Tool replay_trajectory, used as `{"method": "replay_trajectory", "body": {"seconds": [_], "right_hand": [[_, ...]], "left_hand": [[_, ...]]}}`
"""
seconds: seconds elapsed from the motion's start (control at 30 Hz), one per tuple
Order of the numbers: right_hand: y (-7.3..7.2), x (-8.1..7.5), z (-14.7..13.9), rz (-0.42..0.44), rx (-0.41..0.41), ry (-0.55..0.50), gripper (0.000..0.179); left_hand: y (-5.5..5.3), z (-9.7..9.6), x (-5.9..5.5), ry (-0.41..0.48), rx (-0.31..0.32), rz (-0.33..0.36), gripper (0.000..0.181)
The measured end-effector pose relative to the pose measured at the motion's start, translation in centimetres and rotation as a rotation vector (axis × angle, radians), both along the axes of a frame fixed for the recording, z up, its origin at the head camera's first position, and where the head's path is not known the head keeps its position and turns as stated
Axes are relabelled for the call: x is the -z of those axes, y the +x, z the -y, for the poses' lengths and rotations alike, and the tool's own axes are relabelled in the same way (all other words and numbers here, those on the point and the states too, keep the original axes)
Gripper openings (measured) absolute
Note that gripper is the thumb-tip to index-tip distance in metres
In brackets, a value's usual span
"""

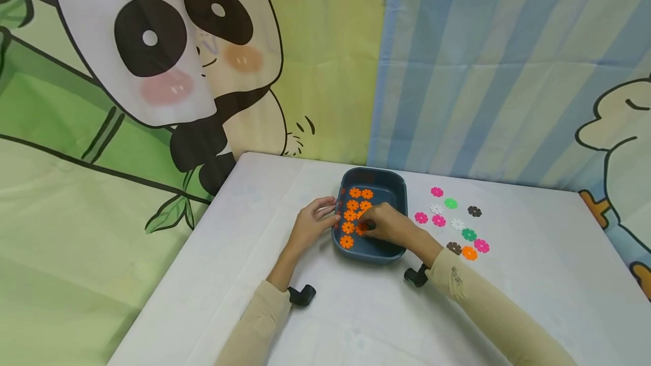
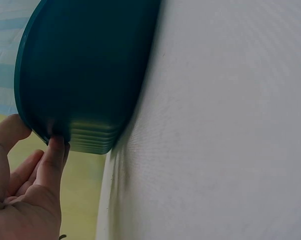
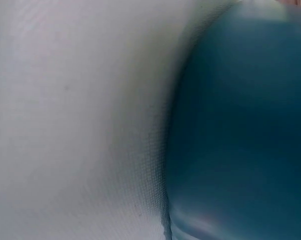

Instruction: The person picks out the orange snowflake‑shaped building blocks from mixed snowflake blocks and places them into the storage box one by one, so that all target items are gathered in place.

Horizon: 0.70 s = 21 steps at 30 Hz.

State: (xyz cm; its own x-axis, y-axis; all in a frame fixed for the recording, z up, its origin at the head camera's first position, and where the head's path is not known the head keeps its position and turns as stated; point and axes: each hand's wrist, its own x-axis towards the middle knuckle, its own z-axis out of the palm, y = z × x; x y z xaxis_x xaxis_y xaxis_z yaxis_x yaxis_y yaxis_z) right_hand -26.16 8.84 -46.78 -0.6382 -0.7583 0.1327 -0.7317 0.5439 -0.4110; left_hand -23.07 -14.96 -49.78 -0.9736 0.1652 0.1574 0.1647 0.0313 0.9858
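A dark blue tray (image 1: 393,248) stands on the white table, with orange notched plastic discs (image 1: 347,241) laid in two columns along its left side. My left hand (image 1: 310,223) touches the left rim with fairly straight fingers. In the left wrist view, the thumb and fingertips of this hand (image 2: 35,175) meet the tray's rim and outer wall. Over the tray's inside, my right hand (image 1: 389,225) bends down and pinches an orange disc (image 1: 360,230) in the right column; its fingertips partly hide that column. The right wrist view holds mostly the tray's outer wall (image 3: 240,125).
Right of the tray lie several loose discs: pink (image 1: 438,220), white (image 1: 457,224), light green (image 1: 450,203), dark green (image 1: 469,234), brown (image 1: 474,211) and one orange disc (image 1: 469,253). A printed curtain (image 1: 325,61) hangs behind the table (image 1: 325,332).
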Motion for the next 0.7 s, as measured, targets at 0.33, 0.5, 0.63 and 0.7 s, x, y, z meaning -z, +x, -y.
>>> {"method": "replay_trajectory", "body": {"seconds": [0.33,0.5,0.63,0.7], "right_hand": [[0.1,-1.0,-2.1,0.119,0.120,-0.343,0.028],[1.0,-2.5,-5.9,0.185,0.197,-0.444,0.028],[1.7,-3.5,-9.5,0.153,0.279,-0.443,0.029],[2.3,-3.5,-11.4,0.141,0.335,-0.417,0.030]], "left_hand": [[0.0,-0.2,-0.6,0.017,0.010,0.000,0.053],[0.6,-0.1,-1.2,-0.006,0.027,0.025,0.055],[0.6,-0.1,-0.9,-0.011,0.019,0.021,0.056],[0.5,-0.1,-0.5,-0.008,0.005,0.025,0.056]]}}
